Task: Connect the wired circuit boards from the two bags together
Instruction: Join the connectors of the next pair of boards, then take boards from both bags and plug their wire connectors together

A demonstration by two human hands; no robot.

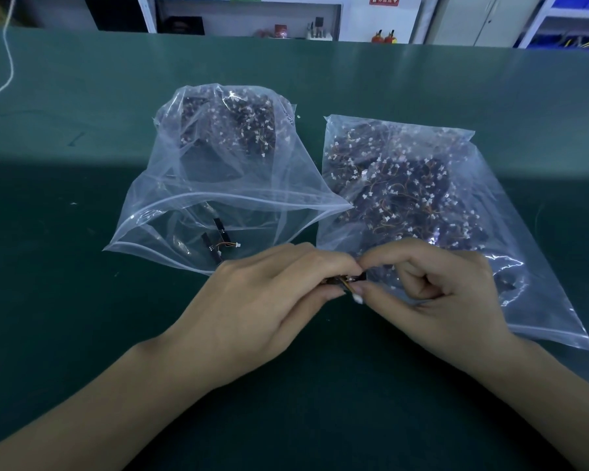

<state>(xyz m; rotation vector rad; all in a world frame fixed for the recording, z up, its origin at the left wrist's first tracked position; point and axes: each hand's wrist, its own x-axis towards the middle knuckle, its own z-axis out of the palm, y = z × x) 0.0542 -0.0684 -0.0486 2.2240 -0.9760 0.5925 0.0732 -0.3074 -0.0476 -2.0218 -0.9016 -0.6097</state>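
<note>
Two clear plastic bags lie on one green desk (82,300): the left bag (170,212) and the right bag (538,266). Each holds a heap of small dark wired circuit boards, too many and too tangled to count. Two loose boards (215,239) sit apart near the left bag's open mouth. Two hands are in view, the left hand (269,300) and right hand (432,283). One white cord (9,62) trails at far left.

Green table (82,300), white shelving (245,8) behind, blue bins (572,39) right
</note>
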